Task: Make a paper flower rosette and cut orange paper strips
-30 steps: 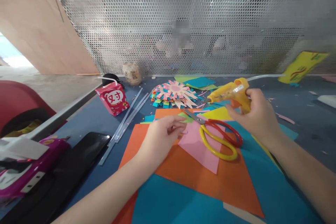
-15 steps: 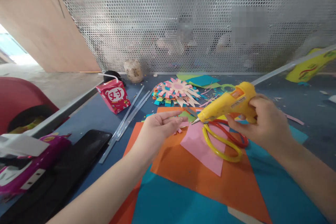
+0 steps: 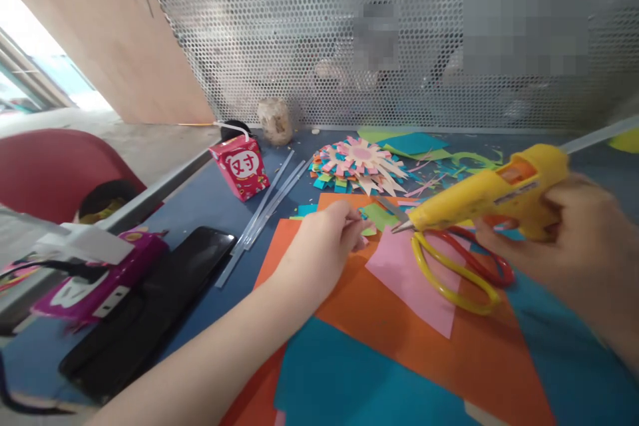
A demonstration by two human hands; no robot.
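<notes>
My right hand [image 3: 574, 239] grips the handle of a yellow hot glue gun [image 3: 484, 193], and a clear glue stick [image 3: 602, 133] pokes out of its back. The metal nozzle points left, a little apart from my left fingertips. My left hand [image 3: 327, 246] is closed in a pinch on a small pink paper piece [image 3: 367, 238], mostly hidden by the fingers. Below the gun lie scissors [image 3: 454, 286] with yellow and red handles, on a pink paper sheet [image 3: 414, 286]. Orange paper [image 3: 389, 339] and blue paper [image 3: 349, 379] are spread underneath.
Fringed paper flowers [image 3: 362, 156] are piled behind my hands, beside paper scraps. At left are loose glue sticks [image 3: 264, 203], a red drink carton [image 3: 242, 170] with a straw, a black phone [image 3: 200, 266] and a purple power strip [image 3: 104, 286]. A perforated metal panel [image 3: 299, 26] stands behind.
My left fingers have curled from stretched out into a pinch. The glue gun stays in my right hand, its nozzle still near the left fingers. The whole view has shifted, moving things rightward.
</notes>
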